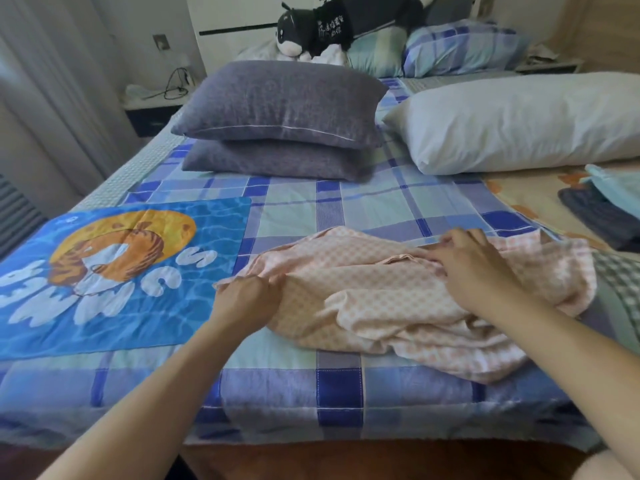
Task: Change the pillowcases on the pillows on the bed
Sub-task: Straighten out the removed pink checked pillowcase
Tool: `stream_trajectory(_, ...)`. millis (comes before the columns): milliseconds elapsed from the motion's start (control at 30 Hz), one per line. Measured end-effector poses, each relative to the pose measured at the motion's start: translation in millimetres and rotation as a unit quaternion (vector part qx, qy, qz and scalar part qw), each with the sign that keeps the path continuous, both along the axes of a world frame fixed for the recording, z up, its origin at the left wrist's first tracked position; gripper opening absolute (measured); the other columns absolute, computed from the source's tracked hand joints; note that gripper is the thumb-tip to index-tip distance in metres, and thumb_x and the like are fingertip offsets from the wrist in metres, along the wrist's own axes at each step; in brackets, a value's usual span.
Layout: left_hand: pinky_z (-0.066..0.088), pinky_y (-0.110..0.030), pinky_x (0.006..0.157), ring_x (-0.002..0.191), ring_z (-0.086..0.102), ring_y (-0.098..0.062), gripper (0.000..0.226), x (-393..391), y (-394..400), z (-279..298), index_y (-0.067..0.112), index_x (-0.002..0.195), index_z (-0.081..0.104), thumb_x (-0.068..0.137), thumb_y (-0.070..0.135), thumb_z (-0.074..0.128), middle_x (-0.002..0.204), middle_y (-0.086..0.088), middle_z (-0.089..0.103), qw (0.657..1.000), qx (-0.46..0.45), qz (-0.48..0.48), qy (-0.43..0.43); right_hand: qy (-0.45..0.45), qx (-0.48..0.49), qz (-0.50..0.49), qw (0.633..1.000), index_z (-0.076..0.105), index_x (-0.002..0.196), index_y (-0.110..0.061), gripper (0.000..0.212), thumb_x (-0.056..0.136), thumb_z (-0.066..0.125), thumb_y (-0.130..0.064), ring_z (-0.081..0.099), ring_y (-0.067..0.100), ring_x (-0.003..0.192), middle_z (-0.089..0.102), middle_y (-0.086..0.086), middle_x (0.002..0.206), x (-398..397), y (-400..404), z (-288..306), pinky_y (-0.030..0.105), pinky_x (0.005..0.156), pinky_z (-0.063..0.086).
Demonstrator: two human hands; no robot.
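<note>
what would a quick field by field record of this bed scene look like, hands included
left hand: grips the near left edge of the pink checked pillowcase
right hand: pinches the pillowcase's far edge
pillowcase state: crumpled on the plaid bedsheet, no pillow inside
grey pillows: two, stacked
white pillow: bare, right of the stack
blue printed cloth: flat, at left

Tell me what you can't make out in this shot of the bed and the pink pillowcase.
Head view only:
- Left hand fingertips: buried in the pink checked pillowcase.
- Pillowcase opening: lost in its own folds.
- Lower grey pillow: top covered by the upper grey pillow.
- Folded dark cloth: cut by the right edge.
- Plush toy's lettering: too small.
</note>
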State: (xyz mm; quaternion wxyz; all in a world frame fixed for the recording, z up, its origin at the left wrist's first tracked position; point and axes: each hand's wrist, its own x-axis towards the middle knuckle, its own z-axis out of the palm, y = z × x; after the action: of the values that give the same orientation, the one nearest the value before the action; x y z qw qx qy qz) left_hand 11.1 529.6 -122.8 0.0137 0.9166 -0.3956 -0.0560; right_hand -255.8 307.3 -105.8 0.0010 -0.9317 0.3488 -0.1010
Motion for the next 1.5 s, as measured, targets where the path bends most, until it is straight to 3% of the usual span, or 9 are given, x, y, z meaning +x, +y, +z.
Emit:
stream_trajectory(100,0.047,-0.045,0.088,0.104,0.062,-0.040,0.043,-7,-1,-5,0.012,0.102,0.068,0.106,0.037,0.033,0.107,-0.018,0.068,0.991,-0.112,-0.025,-0.066,-0.086,-0.054,0.113,0.988,0.077,0.095,-0.015,0.023,0.077,0.078,0.000,0.052,0.027,0.091,0.061,0.002,0.094,13,11,-9,0.043,0.076,0.053)
stream_trajectory(233,0.048,-0.034,0.088,0.109,0.063,-0.026,0.017,-8,-21,-8,0.020,0.100,0.078,0.093,0.021,0.063,0.109,-0.003,0.073,0.965,-0.219,-0.144,0.003,-0.056,0.026,0.037,0.997,0.066,0.111,-0.015,0.019,0.096,0.061,-0.027,0.056,0.030,0.101,0.062,0.004,0.106,27,27,-14,0.040,0.081,0.048)
stream_trajectory(400,0.044,-0.051,0.103,0.108,0.055,-0.010,0.017,-25,-38,-16,0.045,0.094,0.074,0.089,0.034,0.062,0.117,0.017,0.056,0.938,0.023,-0.310,0.156,-0.016,0.034,-0.060,0.997,0.058,0.099,-0.018,0.016,0.102,0.046,-0.028,0.057,0.031,0.092,0.060,0.006,0.103,30,24,-4,0.034,0.068,0.034)
stream_trajectory(500,0.044,-0.033,0.089,0.097,0.054,-0.008,0.017,-37,-26,-21,0.034,0.099,0.074,0.095,0.024,0.061,0.123,0.012,0.050,0.925,0.056,-0.349,0.139,0.015,0.055,-0.066,0.996,0.057,0.102,-0.020,0.007,0.100,0.051,-0.022,0.052,0.026,0.085,0.060,0.003,0.106,31,22,-5,0.034,0.068,0.040)
stream_trajectory(633,0.049,-0.031,0.086,0.107,0.063,-0.019,0.027,-39,-22,-27,0.024,0.110,0.075,0.093,0.010,0.060,0.127,0.006,0.062,0.952,-0.079,-0.269,0.122,0.020,0.058,-0.076,0.995,0.060,0.114,-0.020,0.024,0.094,0.050,-0.012,0.061,0.031,0.102,0.062,0.005,0.116,29,22,-9,0.035,0.074,0.046)
stream_trajectory(800,0.048,-0.047,0.103,0.134,0.046,-0.030,0.049,-22,-38,-42,0.035,0.137,0.052,0.090,0.025,0.064,0.157,0.001,0.026,0.973,-0.156,-0.093,0.145,-0.005,0.165,-0.026,0.986,0.069,0.119,-0.032,0.032,0.093,0.061,-0.015,0.061,0.027,0.107,0.067,0.003,0.120,35,27,21,0.034,0.087,0.050)
stream_trajectory(1067,0.048,-0.046,0.094,0.129,0.048,-0.030,0.046,-36,-70,-29,0.034,0.133,0.054,0.089,0.027,0.061,0.140,-0.003,0.048,0.974,-0.155,-0.162,-0.036,0.140,0.232,0.077,0.960,0.067,0.113,-0.033,0.027,0.091,0.061,-0.019,0.052,0.006,0.088,0.056,-0.019,0.093,10,47,45,0.016,0.070,0.041)
stream_trajectory(1300,0.039,-0.044,0.112,0.140,0.041,-0.024,0.085,-23,-65,-35,0.036,0.145,0.046,0.075,0.084,0.049,0.153,0.001,0.046,0.984,-0.063,-0.149,0.078,-0.070,0.206,-0.026,0.976,0.072,0.103,-0.021,0.015,0.095,0.061,-0.015,0.059,0.021,0.102,0.067,-0.001,0.106,4,25,53,0.028,0.082,0.041)
stream_trajectory(1500,0.049,-0.021,0.072,0.097,0.068,-0.009,0.034,-31,-59,-1,0.028,0.107,0.069,0.085,0.003,0.061,0.103,0.003,0.071,0.943,-0.269,-0.064,0.184,-0.255,0.197,0.043,0.946,0.065,0.093,-0.024,0.013,0.098,0.058,-0.014,0.055,0.013,0.076,0.061,-0.010,0.079,8,26,51,0.019,0.069,0.039)
